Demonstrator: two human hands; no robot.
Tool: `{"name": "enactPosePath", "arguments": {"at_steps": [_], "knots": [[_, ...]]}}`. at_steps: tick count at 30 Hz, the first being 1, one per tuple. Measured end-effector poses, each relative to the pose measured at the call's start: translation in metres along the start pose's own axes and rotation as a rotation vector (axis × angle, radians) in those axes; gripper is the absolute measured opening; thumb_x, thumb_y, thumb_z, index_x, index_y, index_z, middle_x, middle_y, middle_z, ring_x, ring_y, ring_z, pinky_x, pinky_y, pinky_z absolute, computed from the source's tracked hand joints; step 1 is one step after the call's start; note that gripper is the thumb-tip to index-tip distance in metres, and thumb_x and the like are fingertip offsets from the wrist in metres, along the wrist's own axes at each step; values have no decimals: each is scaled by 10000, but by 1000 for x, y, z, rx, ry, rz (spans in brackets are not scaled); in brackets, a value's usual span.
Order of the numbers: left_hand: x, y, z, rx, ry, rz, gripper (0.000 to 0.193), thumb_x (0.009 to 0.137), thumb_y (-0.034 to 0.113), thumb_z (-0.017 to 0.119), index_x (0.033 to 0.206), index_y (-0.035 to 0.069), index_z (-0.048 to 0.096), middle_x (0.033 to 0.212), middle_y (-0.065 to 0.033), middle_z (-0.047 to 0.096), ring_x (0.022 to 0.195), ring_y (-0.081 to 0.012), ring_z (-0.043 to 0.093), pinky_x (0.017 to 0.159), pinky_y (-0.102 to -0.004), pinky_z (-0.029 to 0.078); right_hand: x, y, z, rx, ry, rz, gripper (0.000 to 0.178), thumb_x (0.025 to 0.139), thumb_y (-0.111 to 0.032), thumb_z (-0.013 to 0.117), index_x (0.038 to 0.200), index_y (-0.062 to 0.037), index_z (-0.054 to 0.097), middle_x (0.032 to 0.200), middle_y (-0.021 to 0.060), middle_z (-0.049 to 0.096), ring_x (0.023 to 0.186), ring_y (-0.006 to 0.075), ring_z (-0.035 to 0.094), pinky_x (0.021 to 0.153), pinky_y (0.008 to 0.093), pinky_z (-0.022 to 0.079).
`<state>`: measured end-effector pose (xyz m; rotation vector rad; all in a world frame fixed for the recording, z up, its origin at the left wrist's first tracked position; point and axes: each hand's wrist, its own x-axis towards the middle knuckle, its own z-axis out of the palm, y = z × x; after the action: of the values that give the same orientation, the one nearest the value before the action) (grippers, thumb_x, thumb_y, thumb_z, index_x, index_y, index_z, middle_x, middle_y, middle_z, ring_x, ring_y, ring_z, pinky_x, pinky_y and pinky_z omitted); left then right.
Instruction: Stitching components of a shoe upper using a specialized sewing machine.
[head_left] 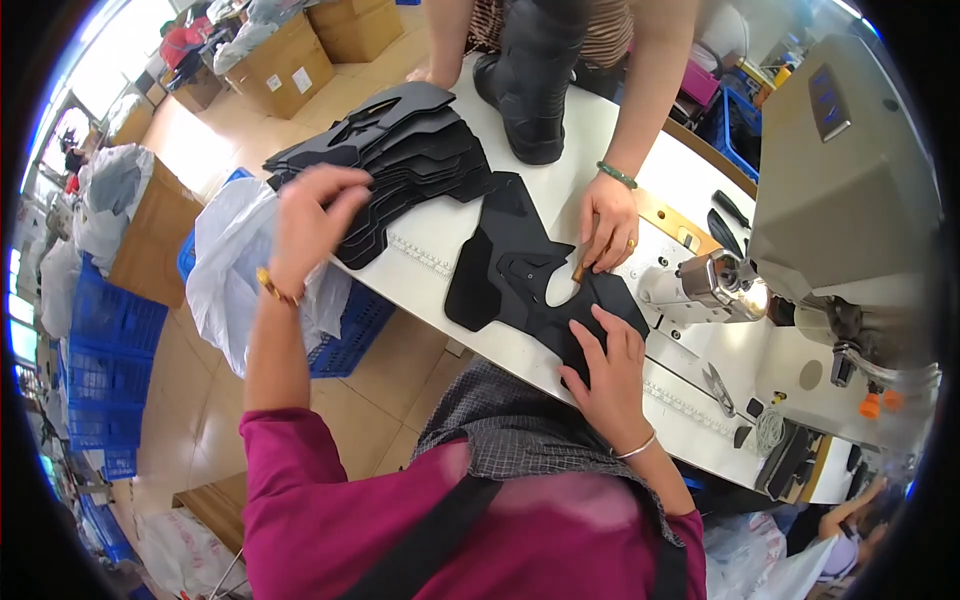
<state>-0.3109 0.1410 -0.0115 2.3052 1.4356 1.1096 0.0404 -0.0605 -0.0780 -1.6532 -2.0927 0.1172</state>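
A black cut panel (520, 265) with a rounded cut-out lies on the white table in front of me. My right hand (612, 375) rests on its near right part, fingers spread and flat. My left hand (312, 225) is at the left side of a stack of black panels (410, 150). Its fingers are bent, with a gap to the thumb and nothing seen between them; whether it touches the stack I cannot tell. Across the table, another person's hand (608, 225) with a green bracelet holds a small brown stick-like tool (579, 272) by the cut-out.
A grey sewing machine (840, 160) stands on the right of the table (590, 125). Near it lie thread snips (718, 388) and black-handled tools (728, 212). A black boot-like form (535, 90) stands at the far edge. Below left is a blue crate (355, 335) with a white plastic bag (235, 275).
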Motion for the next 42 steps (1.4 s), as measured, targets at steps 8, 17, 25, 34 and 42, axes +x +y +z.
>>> {"name": "enactPosePath", "arguments": {"at_steps": [8,17,25,34,42], "knots": [[76,-111,-18,194,-515,-27,680,828,409,778,1346,10,592,1305,-185,639,1214,-281,605,1052,-363,441,-34,21,1,52,178,156,395,781,-122,748,1159,-66,646,1307,131,558,1165,353,503,1014,464,370],[69,-113,-5,149,-435,-132,521,888,390,726,1281,68,613,1211,-148,661,1147,-261,608,1013,-371,450,-59,47,12,88,311,284,366,783,-79,730,1138,-55,644,1268,147,568,1160,343,515,1020,458,377],[55,-110,18,296,-179,-157,525,862,509,712,1206,113,674,1133,-188,673,1116,-326,625,990,-405,463,-54,40,10,-8,180,214,477,741,-185,801,1196,-130,669,1338,170,507,1184,375,474,1015,481,383],[58,-121,18,250,-168,-216,536,835,513,737,1205,127,691,1210,-171,665,1151,-314,619,1013,-399,452,-55,45,14,3,167,226,480,736,-221,811,1190,-144,677,1346,166,503,1168,372,479,1008,482,368],[55,-124,17,196,-151,-228,516,826,485,750,1195,128,694,1205,-156,672,1134,-294,628,1007,-381,454,-55,46,17,-1,161,221,484,738,-224,815,1195,-146,676,1345,164,500,1173,364,482,1012,489,366]]}}
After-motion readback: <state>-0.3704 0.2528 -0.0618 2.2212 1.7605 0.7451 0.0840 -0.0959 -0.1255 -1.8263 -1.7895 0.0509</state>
